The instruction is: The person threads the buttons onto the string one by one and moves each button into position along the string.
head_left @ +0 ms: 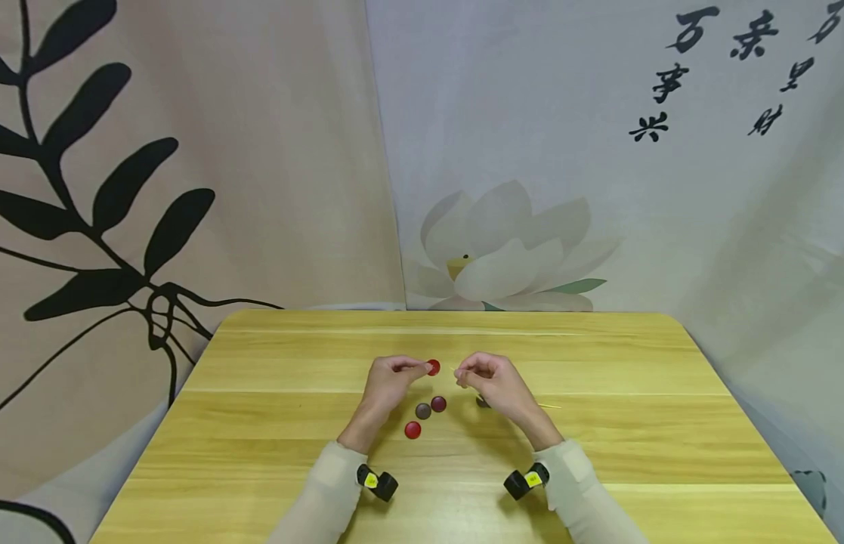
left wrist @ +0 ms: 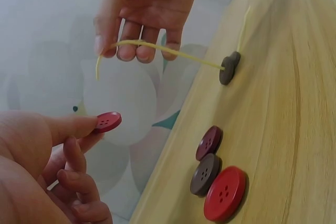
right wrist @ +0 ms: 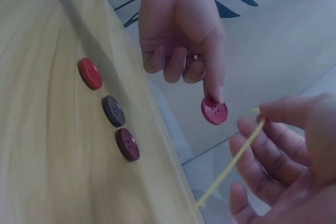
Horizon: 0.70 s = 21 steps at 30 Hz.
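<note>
Between thumb and index finger, my left hand (head_left: 389,382) pinches a red four-hole button (left wrist: 109,121) by its edge, raised over the table. Opposite it, my right hand (head_left: 496,385) pinches a yellow string (left wrist: 178,53) near one end, and a short tip sticks out past the fingertips. The string runs down to dark grey-brown buttons (left wrist: 228,70) lying together on the table, then trails out behind them. The held button and the string's tip are a small gap apart.
Three loose buttons lie in a slanting row on the wooden table (head_left: 258,453): a dark maroon button (right wrist: 127,144), a dark brown button (right wrist: 113,110) and a bright red button (right wrist: 90,73). Printed cloth (head_left: 299,151) hangs behind the table's far edge.
</note>
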Available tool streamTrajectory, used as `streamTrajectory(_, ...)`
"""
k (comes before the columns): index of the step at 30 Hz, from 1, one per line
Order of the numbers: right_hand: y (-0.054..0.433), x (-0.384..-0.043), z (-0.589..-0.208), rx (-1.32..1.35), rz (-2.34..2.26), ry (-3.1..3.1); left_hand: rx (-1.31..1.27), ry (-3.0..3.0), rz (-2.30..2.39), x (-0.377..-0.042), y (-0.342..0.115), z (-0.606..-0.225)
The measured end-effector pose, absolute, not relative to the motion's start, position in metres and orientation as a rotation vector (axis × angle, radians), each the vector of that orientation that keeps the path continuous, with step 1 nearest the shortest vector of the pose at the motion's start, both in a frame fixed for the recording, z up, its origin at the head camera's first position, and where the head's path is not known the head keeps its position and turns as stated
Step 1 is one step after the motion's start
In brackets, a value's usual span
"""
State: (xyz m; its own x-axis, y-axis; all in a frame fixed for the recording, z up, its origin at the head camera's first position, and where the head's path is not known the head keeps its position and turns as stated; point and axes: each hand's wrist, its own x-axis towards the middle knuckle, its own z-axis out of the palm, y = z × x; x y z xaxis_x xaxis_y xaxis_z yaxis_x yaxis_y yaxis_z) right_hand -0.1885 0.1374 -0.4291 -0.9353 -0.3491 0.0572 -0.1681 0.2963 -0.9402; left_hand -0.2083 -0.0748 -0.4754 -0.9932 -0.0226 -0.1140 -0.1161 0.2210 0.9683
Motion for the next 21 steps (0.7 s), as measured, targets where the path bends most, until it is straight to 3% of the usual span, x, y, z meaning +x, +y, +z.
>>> streamTrajectory(21,0.134,-0.184,-0.43,-0.439,-1.679,2.454,-0.097,2.361,1.967,-0.205,-0.064,-0.471)
